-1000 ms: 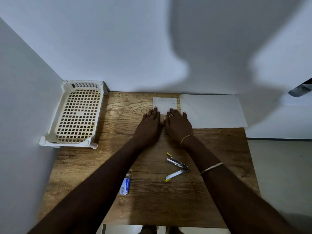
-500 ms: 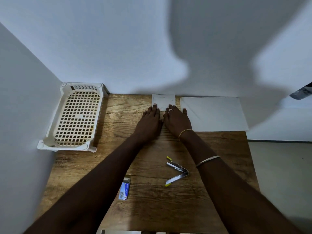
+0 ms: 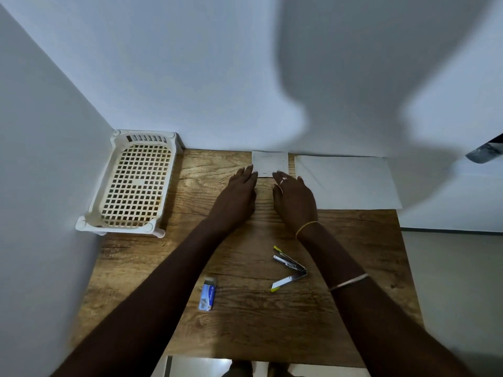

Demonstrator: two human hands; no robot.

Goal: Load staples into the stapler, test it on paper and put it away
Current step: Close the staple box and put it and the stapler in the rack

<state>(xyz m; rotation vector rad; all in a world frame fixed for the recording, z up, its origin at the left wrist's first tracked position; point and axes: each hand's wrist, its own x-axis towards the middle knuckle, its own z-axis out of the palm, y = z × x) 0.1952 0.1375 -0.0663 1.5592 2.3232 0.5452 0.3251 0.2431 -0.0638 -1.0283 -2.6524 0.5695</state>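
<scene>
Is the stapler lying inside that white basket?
No, the stapler lies swung open on the wooden table, well apart from the basket by the left wall.

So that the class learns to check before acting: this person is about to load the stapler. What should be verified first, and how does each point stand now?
1. Stapler swung open: ok.
2. Staple box lying near it: ok.
3. Staples already loaded inside: cannot tell.
4. Left hand and right hand free, fingers straight: ok.
5. Small paper lying flat: ok.
</scene>
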